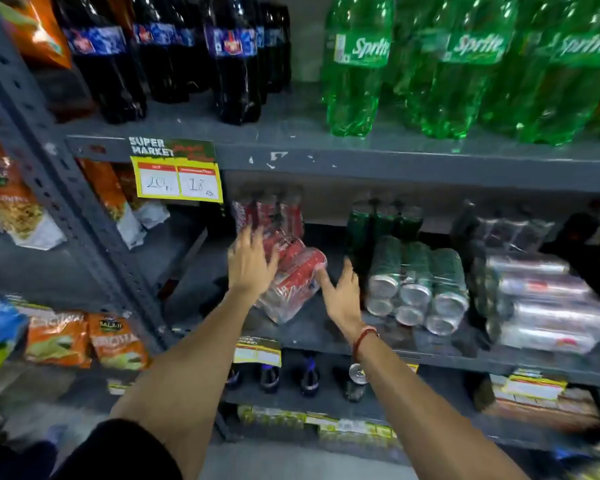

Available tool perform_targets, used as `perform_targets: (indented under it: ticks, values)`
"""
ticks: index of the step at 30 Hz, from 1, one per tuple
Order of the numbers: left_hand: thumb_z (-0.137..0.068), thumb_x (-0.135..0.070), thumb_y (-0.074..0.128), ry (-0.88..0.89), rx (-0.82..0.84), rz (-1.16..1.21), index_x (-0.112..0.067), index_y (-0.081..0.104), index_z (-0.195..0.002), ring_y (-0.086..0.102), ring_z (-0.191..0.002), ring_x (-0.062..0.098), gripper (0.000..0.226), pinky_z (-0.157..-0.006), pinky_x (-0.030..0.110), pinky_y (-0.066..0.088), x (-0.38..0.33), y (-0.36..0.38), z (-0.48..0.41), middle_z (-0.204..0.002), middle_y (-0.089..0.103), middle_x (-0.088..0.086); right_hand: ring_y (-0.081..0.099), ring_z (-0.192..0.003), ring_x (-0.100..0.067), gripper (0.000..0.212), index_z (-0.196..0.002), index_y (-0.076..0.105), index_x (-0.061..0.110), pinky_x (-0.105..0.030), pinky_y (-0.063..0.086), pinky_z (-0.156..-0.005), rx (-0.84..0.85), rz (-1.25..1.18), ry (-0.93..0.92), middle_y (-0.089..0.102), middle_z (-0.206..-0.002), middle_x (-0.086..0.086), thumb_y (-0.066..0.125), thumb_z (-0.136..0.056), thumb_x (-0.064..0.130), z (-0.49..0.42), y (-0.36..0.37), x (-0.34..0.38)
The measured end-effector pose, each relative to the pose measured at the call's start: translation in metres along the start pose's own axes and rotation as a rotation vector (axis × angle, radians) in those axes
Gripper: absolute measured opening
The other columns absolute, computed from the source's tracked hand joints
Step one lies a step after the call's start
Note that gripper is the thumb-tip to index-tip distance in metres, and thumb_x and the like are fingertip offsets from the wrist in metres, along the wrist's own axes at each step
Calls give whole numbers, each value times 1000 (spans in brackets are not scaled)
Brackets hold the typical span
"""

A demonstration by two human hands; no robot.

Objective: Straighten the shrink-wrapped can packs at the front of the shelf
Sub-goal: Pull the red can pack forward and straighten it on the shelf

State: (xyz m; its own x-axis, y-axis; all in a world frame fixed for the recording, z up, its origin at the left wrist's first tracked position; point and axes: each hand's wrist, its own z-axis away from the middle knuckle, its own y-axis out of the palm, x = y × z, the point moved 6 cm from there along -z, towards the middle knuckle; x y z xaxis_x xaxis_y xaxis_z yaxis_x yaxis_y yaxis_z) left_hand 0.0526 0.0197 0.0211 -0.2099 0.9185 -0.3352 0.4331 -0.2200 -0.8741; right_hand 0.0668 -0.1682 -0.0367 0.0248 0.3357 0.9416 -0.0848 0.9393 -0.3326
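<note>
Red pack [293,282] of shrink-wrapped cans, lying askew on the grey shelf [326,336] between the two hands. Its cans lie on their sides, long axis running diagonally from the lower left near the shelf's front up toward the right and back; the can ends at the near side show through the film. Left hand [249,263]: fingers spread and extended, palm laid flat against the pack's left upper side, not closed around it. Right hand [340,292]: open, fingers splayed, one fingertip touching the pack's right edge. Beyond the left hand's fingertips, further red cans [269,211] stand upright in wrap. Just right of the right hand, a green pack [418,282] lies with its can ends facing forward; farther right, a silver pack [541,303] lies with its cans running sideways.
</note>
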Motion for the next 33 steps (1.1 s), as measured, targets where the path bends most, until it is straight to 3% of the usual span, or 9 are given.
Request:
perform_targets:
  ticks: [3, 6, 9, 12, 16, 19, 24, 29, 33]
  values:
    - [-94, -43, 41, -47, 123, 7, -7, 38, -138, 40, -132, 38, 57, -106, 53, 37, 5, 10, -34, -150, 34, 21, 34, -140, -32, 89, -152, 11, 16, -40, 26, -113, 94, -221, 309, 32, -154, -14, 52, -86, 59, -14, 27, -18]
    - [-93, -51, 37, -156, 322, 26, -13, 36, -141, 48, -124, 41, 61, -101, 51, 41, 17, 29, -54, -143, 42, 22, 39, -137, -31, 109, -152, 8, 19, -46, 32, -113, 107, -373, 421, 35, -153, -10, 62, -71, 68, -16, 45, -29]
    - [-91, -63, 27, -191, 400, -42, -11, 44, -133, 55, -117, 37, 69, -94, 43, 43, 27, 42, -63, -131, 54, 22, 59, -110, -25, 102, -144, 19, 24, -42, 56, -82, 155, -453, 509, 56, -124, 0, 69, -66, 66, -14, 56, -36]
    - [-87, -71, 26, -226, 509, 50, -10, 47, -133, 54, -119, 36, 79, -99, 41, 43, 33, 53, -76, -134, 54, 20, 64, -92, -17, 80, -125, 37, 19, -29, 57, -58, 166, -537, 509, 62, -103, 2, 78, -66, 54, -17, 62, -35]
    - [-83, -74, 30, -260, 528, 139, -10, 49, -131, 55, -118, 35, 82, -100, 41, 45, 36, 59, -82, -135, 54, 18, 66, -101, -24, 74, -128, 46, 11, -40, 58, -81, 117, -591, 497, 67, -114, -9, 79, -70, 44, -17, 68, -40]
    - [-82, -74, 35, -252, 400, 175, -7, 60, -115, 61, -107, 34, 78, -88, 35, 46, 37, 54, -78, -121, 63, 18, 68, -91, -21, 67, -125, 47, 10, -31, 58, -67, 25, -627, 428, 68, -108, -8, 79, -72, 35, -17, 69, -39]
    - [-80, -66, 48, -365, 202, 566, -10, 54, -126, 54, -116, 40, 72, -93, 37, 40, 57, 39, -74, -128, 59, 21, 56, -115, -18, 105, -143, 32, 15, -37, 46, -103, -56, -340, 114, 51, -130, -6, 87, -57, 39, -30, 59, -15]
    - [-85, -54, 48, -394, 153, 1106, -17, 44, -123, 49, -122, 28, 53, -103, 40, 37, 67, 50, -59, -123, 53, 6, 33, -130, -13, 127, -151, 10, 18, -29, 26, -109, -102, 0, -211, 28, -141, -5, 89, -53, 39, -20, 59, 0]
    - [-95, -44, 38, -345, 83, 1144, -23, 39, -126, 41, -117, 12, 38, -94, 29, 28, 89, 60, -35, -119, 43, -8, 26, -139, -18, 129, -150, 6, 27, -30, 23, -110, -105, 63, -313, 22, -146, -5, 88, -52, 44, 0, 74, -6]
